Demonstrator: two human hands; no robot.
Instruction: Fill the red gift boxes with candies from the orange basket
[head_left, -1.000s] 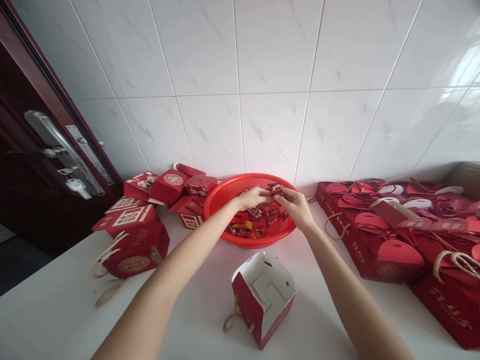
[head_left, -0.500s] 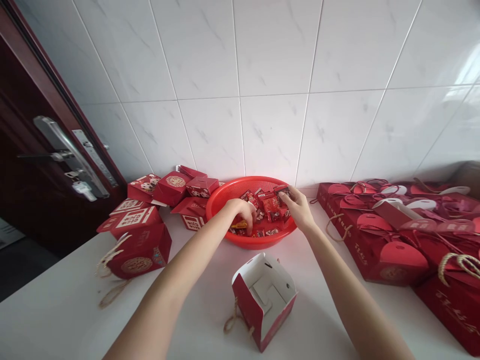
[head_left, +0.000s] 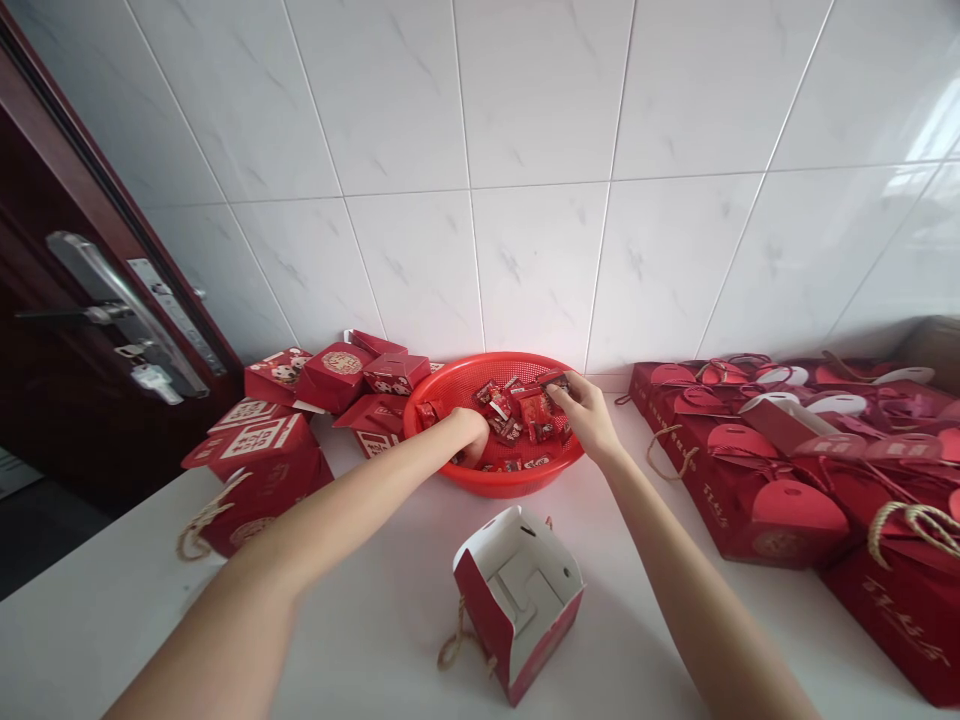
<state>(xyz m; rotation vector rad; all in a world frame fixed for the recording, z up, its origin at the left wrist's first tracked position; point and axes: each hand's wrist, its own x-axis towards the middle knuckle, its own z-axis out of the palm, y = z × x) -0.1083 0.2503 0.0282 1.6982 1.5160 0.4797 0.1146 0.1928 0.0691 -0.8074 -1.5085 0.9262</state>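
Note:
A red plastic colander point(head_left: 499, 487) holds several small wrapped candies point(head_left: 534, 408), mostly red and dark. My left hand point(head_left: 471, 432) reaches into its left side with fingers curled down among the candies; what they hold, if anything, is hidden. At the right rim, my right hand point(head_left: 588, 410) pinches a dark-wrapped candy point(head_left: 555, 381) between thumb and fingers. In front of the colander stands an open red gift box point(head_left: 517, 600), white inside, with nothing visible in it. A twisted rope handle point(head_left: 452, 645) hangs from its left side.
Several red boxes point(head_left: 262, 445) are piled at the left. Rows of larger red gift boxes point(head_left: 750, 500) with cord handles stand at the right. The white table point(head_left: 360, 620) meets a tiled wall point(head_left: 540, 250); a dark door point(head_left: 67, 400) with keys is at far left.
My left hand has moved left within the colander, and the yellow packet by its fingers is out of sight. My right hand still pinches the dark candy. The view has shifted slightly.

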